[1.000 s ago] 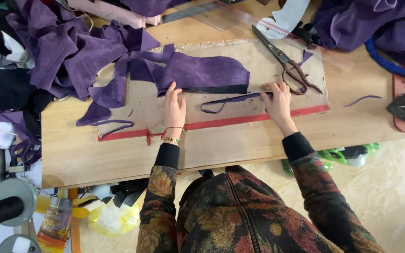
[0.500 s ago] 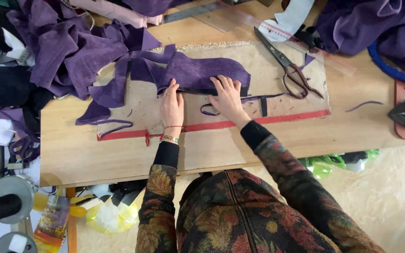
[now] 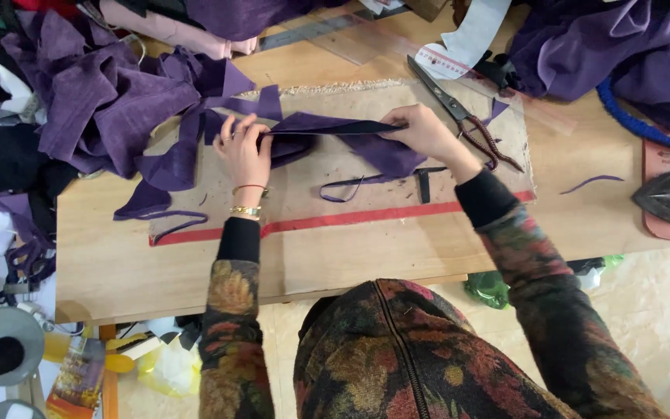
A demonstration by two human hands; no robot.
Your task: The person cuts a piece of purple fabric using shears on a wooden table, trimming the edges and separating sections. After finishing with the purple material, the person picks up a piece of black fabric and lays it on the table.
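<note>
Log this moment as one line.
left hand: pinching purple fabric piece | right hand: pinching other end | fabric: lifted, stretched over board | scissors: lying beside right hand

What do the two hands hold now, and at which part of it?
Both hold one purple fabric piece, lifted along its folded upper edge: the left hand pinches the left end of that edge, the right hand the right end.

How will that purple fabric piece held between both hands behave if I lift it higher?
Probably floppy: the purple fabric piece stays straight only where the left hand and right hand pull it, and its lower part droops onto the board. Likely light; it may drag the loose strip.
</note>
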